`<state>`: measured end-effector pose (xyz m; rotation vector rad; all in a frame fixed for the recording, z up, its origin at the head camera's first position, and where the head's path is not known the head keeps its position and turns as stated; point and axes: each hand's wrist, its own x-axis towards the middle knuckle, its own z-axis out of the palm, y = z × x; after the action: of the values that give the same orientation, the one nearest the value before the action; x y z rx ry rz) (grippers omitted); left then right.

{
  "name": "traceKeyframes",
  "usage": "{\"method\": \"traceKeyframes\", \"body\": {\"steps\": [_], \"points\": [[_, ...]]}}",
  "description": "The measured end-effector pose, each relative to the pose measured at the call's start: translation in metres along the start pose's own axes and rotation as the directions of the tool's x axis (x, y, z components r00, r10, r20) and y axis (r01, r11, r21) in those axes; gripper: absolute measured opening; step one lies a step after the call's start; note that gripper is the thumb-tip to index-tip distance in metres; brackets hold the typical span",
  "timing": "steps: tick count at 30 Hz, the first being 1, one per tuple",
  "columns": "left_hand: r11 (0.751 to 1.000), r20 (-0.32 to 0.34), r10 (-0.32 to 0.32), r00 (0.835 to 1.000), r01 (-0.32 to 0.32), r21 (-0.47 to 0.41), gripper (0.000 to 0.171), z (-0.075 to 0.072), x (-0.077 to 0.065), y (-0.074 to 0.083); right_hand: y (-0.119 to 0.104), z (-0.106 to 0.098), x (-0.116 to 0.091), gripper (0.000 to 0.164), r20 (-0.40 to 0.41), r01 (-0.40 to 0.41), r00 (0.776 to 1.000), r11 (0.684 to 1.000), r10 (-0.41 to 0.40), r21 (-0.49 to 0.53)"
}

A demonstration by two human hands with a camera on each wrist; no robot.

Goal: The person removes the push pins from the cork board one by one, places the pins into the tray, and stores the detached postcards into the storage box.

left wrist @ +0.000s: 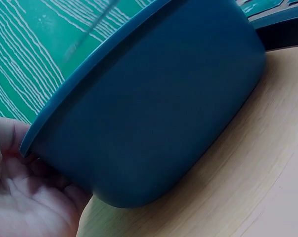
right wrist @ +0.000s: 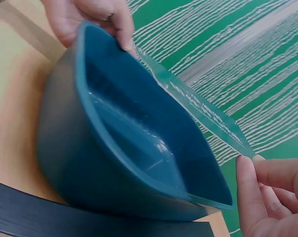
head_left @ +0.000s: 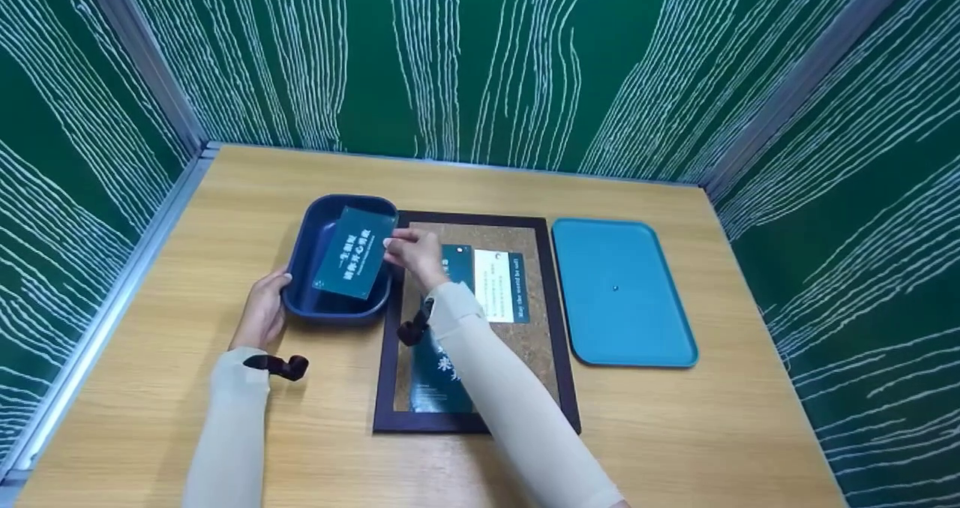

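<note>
A deep dark-blue plastic basin stands left of the middle of the table. My left hand grips its left rim, thumb on top and fingers beneath the edge, as the left wrist view also shows. Between thumb and fingertips, my right hand pinches one edge of a green card with white Chinese lettering. In the head view the card overlaps the basin's opening; the right wrist view has the card above the rim, and the visible inside of the basin holds nothing.
A dark-framed cork board lies beside the basin, bearing green printed sheets and a white-and-green card, partly hidden by my right forearm. A flat blue tray lies further right. Green, white-streaked walls enclose the table.
</note>
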<state>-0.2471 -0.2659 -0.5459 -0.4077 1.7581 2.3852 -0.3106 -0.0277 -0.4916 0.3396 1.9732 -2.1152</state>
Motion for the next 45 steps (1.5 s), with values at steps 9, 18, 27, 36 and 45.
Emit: {"method": "traceKeyframes", "body": {"steps": [9,18,27,36,45], "points": [[1.000,-0.001,0.024,1.000,-0.024,-0.016,0.049,0.001,0.003,-0.003,0.011,0.017,0.001,0.024,-0.034,0.027,0.999,0.995,-0.031,-0.096],[1.000,0.007,0.016,1.000,-0.016,-0.024,0.049,0.000,0.002,-0.002,0.017,0.028,0.000,0.023,-0.052,0.053,0.997,0.991,-0.060,-0.122],[0.999,0.037,0.018,0.999,-0.017,-0.028,0.051,-0.001,0.000,-0.002,0.021,0.029,0.003,0.024,-0.040,0.048,0.998,0.991,-0.054,-0.128],[0.998,0.034,0.036,0.999,-0.034,-0.049,0.050,0.000,0.001,-0.002,0.020,0.026,0.000,0.027,0.015,0.124,0.992,0.956,-0.124,-0.264],[0.997,0.023,0.025,0.999,-0.023,-0.070,0.050,0.000,0.001,-0.003,0.019,0.022,-0.001,0.037,0.109,0.189,0.982,0.887,-0.157,-0.422]]}}
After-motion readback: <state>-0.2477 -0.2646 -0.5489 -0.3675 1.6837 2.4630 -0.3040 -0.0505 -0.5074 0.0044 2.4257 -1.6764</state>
